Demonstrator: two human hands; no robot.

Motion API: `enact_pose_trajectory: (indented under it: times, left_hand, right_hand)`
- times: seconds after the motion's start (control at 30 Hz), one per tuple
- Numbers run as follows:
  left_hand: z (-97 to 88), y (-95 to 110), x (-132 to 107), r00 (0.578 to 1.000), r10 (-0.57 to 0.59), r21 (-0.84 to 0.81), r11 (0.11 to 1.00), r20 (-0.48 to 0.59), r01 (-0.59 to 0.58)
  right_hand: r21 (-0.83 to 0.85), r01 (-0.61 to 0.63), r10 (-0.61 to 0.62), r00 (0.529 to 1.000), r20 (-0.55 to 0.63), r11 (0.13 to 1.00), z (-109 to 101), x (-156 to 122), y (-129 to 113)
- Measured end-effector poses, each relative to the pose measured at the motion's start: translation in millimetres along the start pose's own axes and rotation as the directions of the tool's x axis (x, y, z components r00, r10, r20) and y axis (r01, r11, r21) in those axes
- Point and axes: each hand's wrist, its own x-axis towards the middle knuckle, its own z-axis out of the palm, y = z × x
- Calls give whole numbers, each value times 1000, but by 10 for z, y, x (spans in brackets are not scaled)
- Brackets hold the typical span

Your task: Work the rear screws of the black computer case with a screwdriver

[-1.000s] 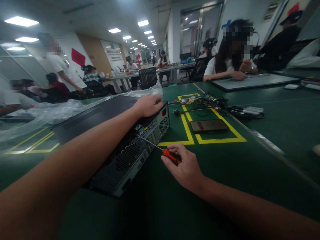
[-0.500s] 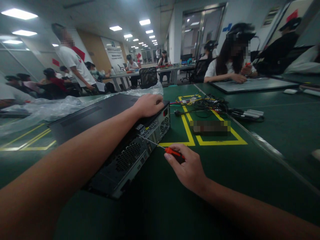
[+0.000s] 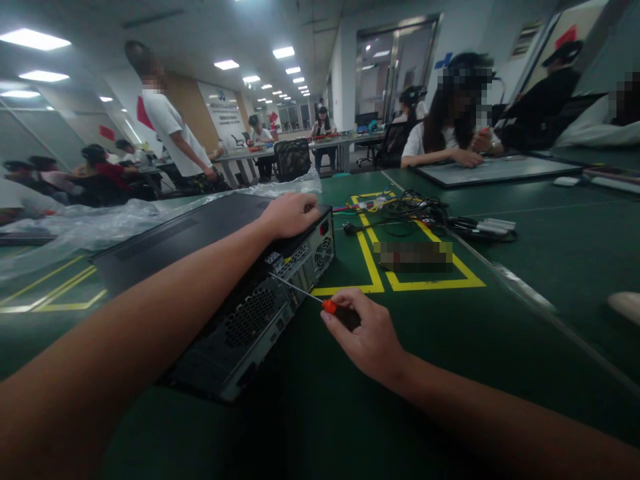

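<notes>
A black desktop computer case [image 3: 200, 227] lies on its side, its metal rear panel with vents and ports turned toward me and rightward. My left hand [image 3: 290, 215] is closed over its upper rear edge, fingers bent, palm on the cover. My right hand [image 3: 373, 340] is wrapped round the handle of a screwdriver [image 3: 329, 306] with orange and dark parts. Its thin shaft runs up and left to the rear panel, with the tip at the case's edge near the honeycomb vent. The tip's exact contact is too small to make out.
Tangled cables [image 3: 417, 210] lie beyond the case, near yellow tape [image 3: 435, 285] on the green table [image 3: 450, 327]. A blurred-out dark object [image 3: 417, 257] sits inside the tape. Clear plastic wrap [image 3: 110, 217] lies behind the case. A co-worker [image 3: 460, 127] leans over a flat panel [image 3: 495, 169].
My right fingers have shifted round the screwdriver handle, and less of its orange shows. The shaft still meets the same spot. My left hand stays put; the view has moved slightly.
</notes>
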Motion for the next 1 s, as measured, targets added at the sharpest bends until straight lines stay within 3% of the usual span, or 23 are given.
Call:
enact_pose_trajectory:
  times: [1.0]
  left_hand:
    - [-4, -36, 33, 1000, -21, -67, 998, -12, 20]
  right_hand:
    - [-4, -4, 4, 1000, 19, 1000, 18, -34, 2]
